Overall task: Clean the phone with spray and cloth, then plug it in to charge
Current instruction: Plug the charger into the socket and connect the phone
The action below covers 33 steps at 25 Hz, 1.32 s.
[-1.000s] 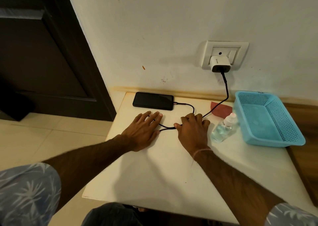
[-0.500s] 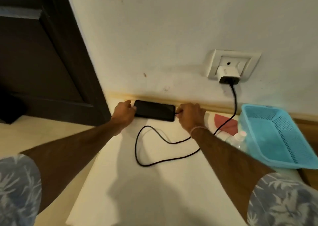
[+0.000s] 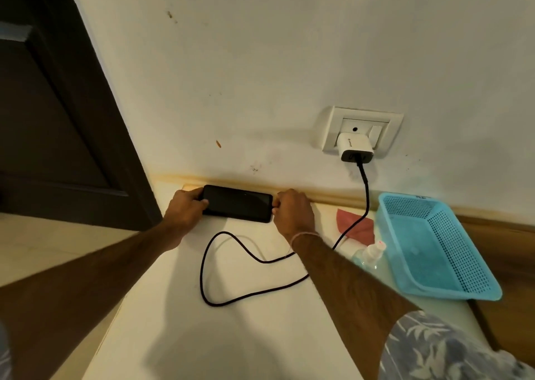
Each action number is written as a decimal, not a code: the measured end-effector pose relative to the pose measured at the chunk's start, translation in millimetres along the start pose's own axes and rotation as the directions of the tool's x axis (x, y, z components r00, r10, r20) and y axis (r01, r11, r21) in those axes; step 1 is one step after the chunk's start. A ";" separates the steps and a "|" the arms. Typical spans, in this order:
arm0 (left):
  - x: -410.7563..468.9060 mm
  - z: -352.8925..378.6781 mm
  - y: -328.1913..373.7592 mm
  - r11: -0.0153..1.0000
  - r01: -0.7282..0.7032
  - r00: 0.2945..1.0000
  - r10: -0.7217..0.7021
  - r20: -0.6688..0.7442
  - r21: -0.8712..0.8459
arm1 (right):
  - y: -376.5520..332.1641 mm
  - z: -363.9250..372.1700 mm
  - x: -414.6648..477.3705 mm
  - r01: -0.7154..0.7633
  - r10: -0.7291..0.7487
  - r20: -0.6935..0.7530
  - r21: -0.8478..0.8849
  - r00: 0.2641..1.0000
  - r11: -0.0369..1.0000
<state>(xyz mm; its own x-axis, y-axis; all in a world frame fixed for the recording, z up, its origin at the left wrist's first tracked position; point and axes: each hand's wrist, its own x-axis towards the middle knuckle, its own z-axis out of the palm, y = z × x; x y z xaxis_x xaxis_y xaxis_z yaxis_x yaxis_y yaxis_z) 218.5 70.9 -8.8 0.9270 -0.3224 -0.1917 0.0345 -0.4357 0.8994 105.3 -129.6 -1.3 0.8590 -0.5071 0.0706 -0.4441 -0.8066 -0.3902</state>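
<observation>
The left hand (image 3: 186, 209) grips the phone (image 3: 238, 207) at its 9 o'clock end, thumb curled over the dark screen. The right hand (image 3: 292, 210) curls its fingers around the 3 o'clock end, hiding the plug. The phone lies flat at the far edge of the surface (image 3: 260, 336), against the wall. The black cable (image 3: 202, 264) loops at 6 o'clock and rises to the charger (image 3: 354, 148) at 1 o'clock. At 4 o'clock lie the red cloth (image 3: 359, 229), spray bottle (image 3: 369, 256) and blue basket (image 3: 451, 292).
</observation>
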 end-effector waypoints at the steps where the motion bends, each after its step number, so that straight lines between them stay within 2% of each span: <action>1: -4.8 -1.7 5.4 1.000 0.017 1.000 -0.017 0.017 -0.013 | -5.2 -4.7 -4.5 -0.018 0.018 0.006 0.015 1.000 1.000; 4: -20.7 -2.0 12.9 0.998 0.058 0.998 -0.058 0.033 0.013 | -22.6 -29.0 -31.7 -0.073 0.093 -0.061 0.273 0.994 0.959; 7: -47.5 8.0 14.7 0.997 0.024 0.994 -0.015 -0.112 0.078 | -27.5 -68.0 -65.0 -0.014 0.140 -0.191 0.544 0.971 0.839; 9: -76.9 20.3 21.0 0.996 -0.048 0.980 0.062 -0.187 0.079 | -20.7 -108.2 -80.6 0.066 0.187 -0.350 0.600 0.918 0.797; 12: -131.6 44.1 26.8 0.970 -0.231 0.962 0.239 -0.133 0.068 | 6.3 -163.5 -83.7 0.137 0.336 -0.529 0.666 0.780 0.733; 13: -148.0 51.5 23.8 0.946 -0.309 0.943 0.318 -0.100 0.099 | 17.3 -176.6 -79.7 0.094 0.401 -0.525 0.685 0.751 0.722; 14: -161.2 58.3 17.8 0.911 -0.385 0.917 0.395 -0.049 0.147 | 27.2 -185.3 -74.7 0.016 0.451 -0.480 0.698 0.752 0.716; 16: -178.3 70.8 1.4 0.838 -0.473 0.879 0.469 0.085 0.270 | 42.9 -188.4 -63.5 -0.146 0.474 -0.307 0.695 0.825 0.704; 19: -182.6 81.4 -19.5 0.728 -0.492 0.871 0.414 0.264 0.477 | 49.8 -182.3 -47.1 -0.213 0.390 -0.131 0.660 0.911 0.720; 22: -179.8 79.9 -24.2 0.657 -0.502 0.864 0.358 0.353 0.562 | 44.5 -180.9 -36.0 -0.217 0.363 -0.077 0.680 0.929 0.701; 24: -178.2 80.1 -25.9 0.636 -0.519 0.854 0.366 0.369 0.571 | 42.7 -180.3 -32.5 -0.217 0.367 -0.081 0.683 0.926 0.698; 33: -173.1 83.4 -38.1 0.685 -0.517 0.856 0.398 0.330 0.514 | 37.3 -172.4 -26.3 -0.174 0.317 -0.104 0.658 0.943 0.733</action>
<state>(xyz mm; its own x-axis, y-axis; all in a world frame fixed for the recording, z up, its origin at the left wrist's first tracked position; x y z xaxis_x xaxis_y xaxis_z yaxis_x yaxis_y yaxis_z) 25.5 73.2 -42.6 0.6839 -0.7268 0.0642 -0.6474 -0.5639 0.5127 22.3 -198.7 140.6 0.6427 -0.7652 0.0383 -0.3072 -0.3031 -0.9021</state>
